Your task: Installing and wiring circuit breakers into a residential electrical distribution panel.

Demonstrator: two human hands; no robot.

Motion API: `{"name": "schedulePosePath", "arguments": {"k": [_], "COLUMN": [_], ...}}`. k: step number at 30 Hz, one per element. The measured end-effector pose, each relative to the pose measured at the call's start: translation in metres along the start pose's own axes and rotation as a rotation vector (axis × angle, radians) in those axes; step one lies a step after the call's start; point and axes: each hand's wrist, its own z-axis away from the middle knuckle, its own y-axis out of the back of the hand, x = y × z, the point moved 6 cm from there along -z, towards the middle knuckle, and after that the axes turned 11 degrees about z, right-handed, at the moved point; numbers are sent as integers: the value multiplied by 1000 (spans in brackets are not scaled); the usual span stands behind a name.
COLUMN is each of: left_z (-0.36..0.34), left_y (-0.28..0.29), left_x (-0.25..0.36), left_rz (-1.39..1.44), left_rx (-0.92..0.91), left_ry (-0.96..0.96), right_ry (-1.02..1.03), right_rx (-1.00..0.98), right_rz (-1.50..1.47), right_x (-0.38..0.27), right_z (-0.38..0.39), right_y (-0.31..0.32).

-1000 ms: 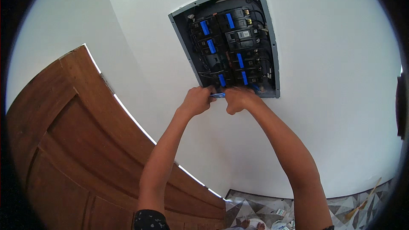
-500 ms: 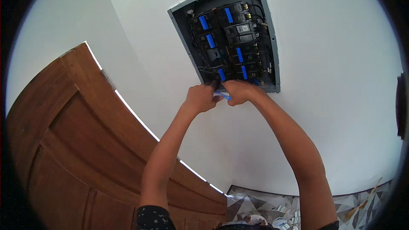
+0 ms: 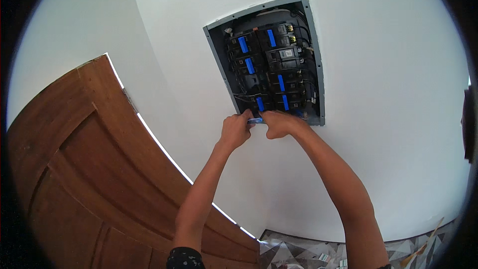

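A grey-framed electrical breaker panel (image 3: 322,92) is set into the white wall, its inside exposed. Black circuit breakers (image 3: 289,54) with blue switch handles (image 3: 271,38) stand in two columns within it. At the panel's lower edge, my left hand (image 3: 235,130) is closed, fingers bent, pinching one end of a thin blue strip (image 3: 255,120). Close beside it, my right hand (image 3: 280,124) is curled with its fingers at the bottom of the panel; the strip runs across to it. Its exact kind is too small to tell, and the right fingertips are partly hidden.
A brown wooden door (image 3: 74,169) stands on the left, with light showing along its edge. Dark wires (image 3: 309,67) run down inside the panel's right side. Below, small boxes (image 3: 323,257) and a wooden stick (image 3: 423,246) lie on the patterned floor (image 3: 286,249).
The panel and my hands appear lower in view, as the head camera has tilted upward. Both hands stay at the panel's bottom edge; the blue strip between them now looks straighter.
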Motion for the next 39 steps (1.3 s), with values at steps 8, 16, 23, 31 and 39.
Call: {"name": "schedulePosePath", "arguments": {"k": [8,16,23,31,39], "left_z": [-5,-1,-1,2,-8], "left_y": [1,-5,-2,-2,6], "left_x": [-5,-2,-7,-6,-11], "left_rz": [42,14,74,102,113], "left_rx": [-73,10,-45,-52,-87], "left_ry": [-30,-7,-11,-6,-113], "right_ry": [-52,-250,-150,-50,-47], "right_rx": [114,224,103,296,134], "right_rz": [173,255,306,311,334], "right_x": [-8,-10,-11,-14,-10], "right_z": [6,8,11,19,9], "right_y": [-2,-6,-3,1,-8]}}
